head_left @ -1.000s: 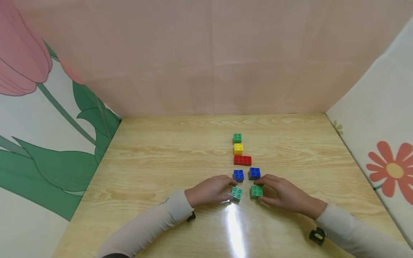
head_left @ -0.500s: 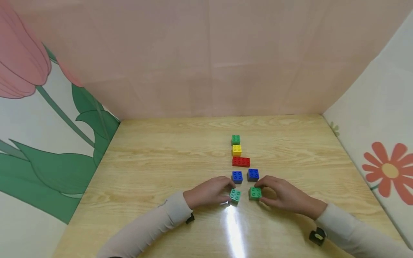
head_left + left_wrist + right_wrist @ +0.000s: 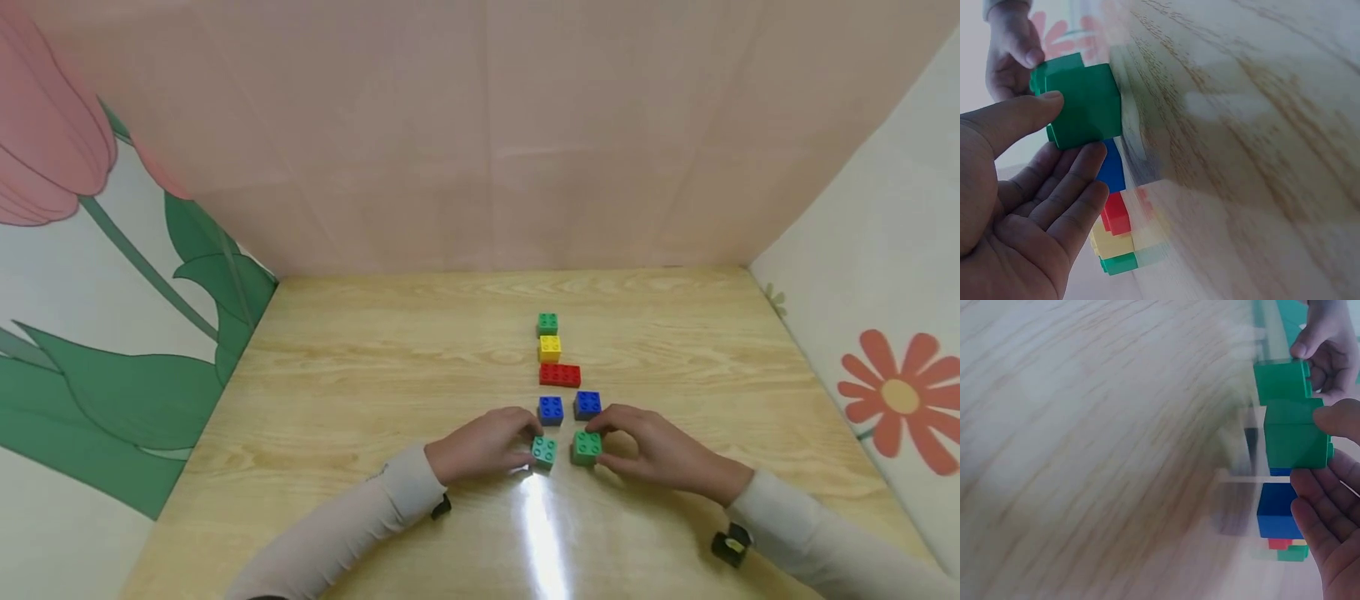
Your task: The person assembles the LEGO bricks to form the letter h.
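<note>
My left hand [image 3: 487,446] pinches a light-looking green toy brick [image 3: 543,452] between thumb and fingers. Opposite it, my right hand [image 3: 660,448] holds another green brick [image 3: 587,448] the same way. A narrow gap separates the two bricks in the head view. In the left wrist view the thumb lies on the near green brick [image 3: 1082,109], which sits at the tabletop. The right wrist view has the thumb and fingertips on the right-hand green brick [image 3: 1297,440]. Just beyond the hands are two blue bricks, one left [image 3: 551,411] and one right [image 3: 588,405].
Farther back on the wooden table [image 3: 390,358] lies a long red brick [image 3: 560,375]. Behind it come a yellow brick [image 3: 550,348] and a third green brick [image 3: 547,324], roughly in line. A pink cloth backdrop [image 3: 480,167] rises at the table's far edge.
The right hand has shifted its green brick slightly left, narrowing the gap a little. The left-hand brick has turned a bit straighter. The other bricks stay put; the head view shifts slightly.
</note>
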The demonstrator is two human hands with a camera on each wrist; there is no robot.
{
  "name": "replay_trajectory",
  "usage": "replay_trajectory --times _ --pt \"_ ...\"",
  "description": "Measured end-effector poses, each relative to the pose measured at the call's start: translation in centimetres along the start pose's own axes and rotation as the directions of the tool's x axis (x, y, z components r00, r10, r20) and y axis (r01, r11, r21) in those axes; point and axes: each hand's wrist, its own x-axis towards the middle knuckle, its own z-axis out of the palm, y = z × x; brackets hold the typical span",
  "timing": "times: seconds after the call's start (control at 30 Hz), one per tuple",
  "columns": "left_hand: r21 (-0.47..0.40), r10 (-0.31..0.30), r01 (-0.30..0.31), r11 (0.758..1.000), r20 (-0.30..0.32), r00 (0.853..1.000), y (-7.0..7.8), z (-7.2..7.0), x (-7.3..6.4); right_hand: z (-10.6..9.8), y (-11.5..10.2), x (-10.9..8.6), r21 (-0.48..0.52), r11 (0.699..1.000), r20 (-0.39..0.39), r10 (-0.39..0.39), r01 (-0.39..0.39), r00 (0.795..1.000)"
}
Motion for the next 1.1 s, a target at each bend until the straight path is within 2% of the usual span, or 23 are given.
replay_trajectory --times 0.5,0.7,0.93,1.1 --pt "-0.016 0.062 -0.063 0.998 -0.065 0.996 -0.9 0.1 -0.4 -0.5 -2.4 1.6 0.04 0.995 -0.054 -0.088 0.09 0.995" --pt "-0.023 0.063 -0.065 0.998 -0.079 0.995 -0.9 -0.1 -0.6 -0.3 -3.0 2.3 0.026 0.989 -0.082 -0.142 0.144 0.986" --pt "-0.027 0.045 -0.047 0.999 -0.075 0.996 -1.1 -0.2 -0.7 -0.5 -3.8 3.4 0.067 0.991 -0.056 -0.109 0.112 0.993" --pt "-0.042 0.046 -0.05 0.998 -0.077 0.996 -1.4 -0.1 -0.7 0.0 -4.1 4.1 0.068 0.982 -0.084 -0.173 0.179 0.981"
